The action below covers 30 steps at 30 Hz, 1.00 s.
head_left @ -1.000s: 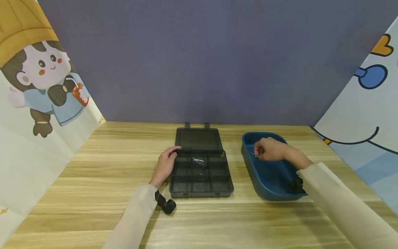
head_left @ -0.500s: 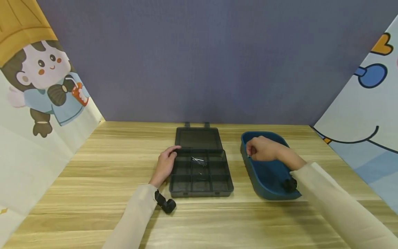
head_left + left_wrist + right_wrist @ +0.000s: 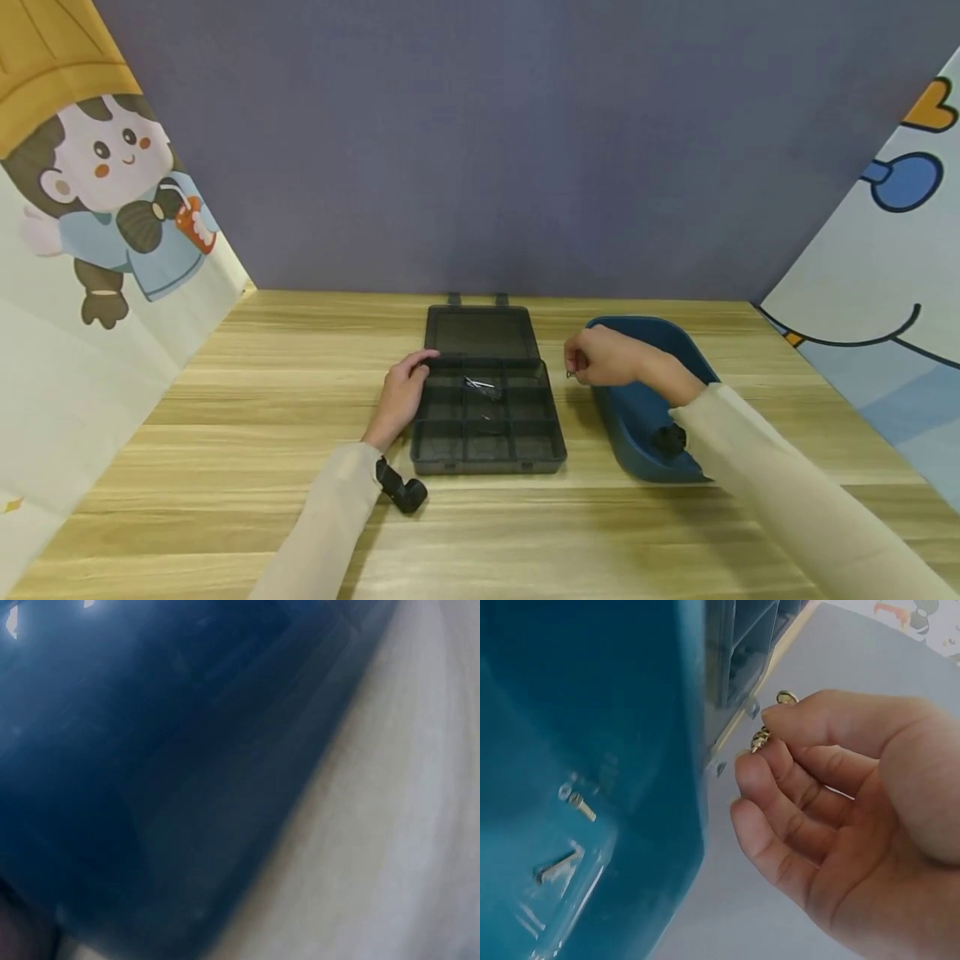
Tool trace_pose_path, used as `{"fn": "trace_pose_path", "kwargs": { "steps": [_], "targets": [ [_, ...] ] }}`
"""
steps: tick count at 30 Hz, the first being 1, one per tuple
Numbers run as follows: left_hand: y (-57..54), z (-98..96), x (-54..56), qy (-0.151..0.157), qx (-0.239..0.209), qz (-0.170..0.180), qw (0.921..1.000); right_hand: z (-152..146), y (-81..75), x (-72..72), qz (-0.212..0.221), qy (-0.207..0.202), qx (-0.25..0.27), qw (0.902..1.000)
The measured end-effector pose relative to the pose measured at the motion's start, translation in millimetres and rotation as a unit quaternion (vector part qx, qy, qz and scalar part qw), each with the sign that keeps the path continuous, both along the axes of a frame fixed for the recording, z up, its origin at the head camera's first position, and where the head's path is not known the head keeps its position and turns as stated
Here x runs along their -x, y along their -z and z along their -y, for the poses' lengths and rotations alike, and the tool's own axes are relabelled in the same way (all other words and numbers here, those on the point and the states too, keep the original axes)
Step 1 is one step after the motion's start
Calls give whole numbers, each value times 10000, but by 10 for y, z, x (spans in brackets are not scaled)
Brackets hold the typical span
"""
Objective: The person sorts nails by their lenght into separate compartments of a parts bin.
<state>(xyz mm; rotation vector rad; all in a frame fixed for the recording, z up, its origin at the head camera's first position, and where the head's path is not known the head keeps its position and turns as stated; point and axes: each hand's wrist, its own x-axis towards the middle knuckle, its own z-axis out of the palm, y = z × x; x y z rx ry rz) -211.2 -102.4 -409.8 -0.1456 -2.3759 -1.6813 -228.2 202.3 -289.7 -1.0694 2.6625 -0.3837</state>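
Observation:
My right hand (image 3: 606, 357) pinches a small brass-coloured screw (image 3: 760, 740) between thumb and index finger, its round head above the fingertips. In the head view this hand is over the left rim of a blue bin (image 3: 641, 417), and the screw is over the gap beside a dark translucent compartment box (image 3: 450, 467). My left hand (image 3: 402, 393) rests along the left side of the box, fingers extended at its upper left corner. Several thin metal pieces (image 3: 480, 385) lie in the box's middle compartments. A blurred dark blue surface (image 3: 165, 765) fills most of the left wrist view.
The box's lid (image 3: 480, 327) lies folded back behind it. Inside the bin are a bolt (image 3: 582, 807) and another small metal piece (image 3: 555, 866). A grey wall (image 3: 480, 150) stands at the table's back, with printed panels on both sides.
My right hand has moved left with the screw, from inside the blue bin to past its left rim. The left hand and the box stay where they were.

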Motion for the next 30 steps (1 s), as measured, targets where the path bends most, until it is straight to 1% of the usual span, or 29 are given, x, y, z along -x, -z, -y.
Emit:
{"fn": "trace_pose_path", "kwargs": {
  "steps": [5,12,19,26,30],
  "targets": [
    [1,-9,-5,41,-30,-8,10000,127,24,9,100,-35,-49,9999],
    [5,-7,2,-6,2,-61,10000,340,43,22,94,-149,-144,9997],
    [-13,-2,3,-30,-10,-37,10000,560,20,-8,371,-197,-229,9989],
    [-17,8,-3,15,-13,75,10000,743,41,-14,304,-406,-268,9984],
    [-10,6,-5,34,-18,86,10000,809,67,-27,362,-408,-279,9981]
  ]
}}
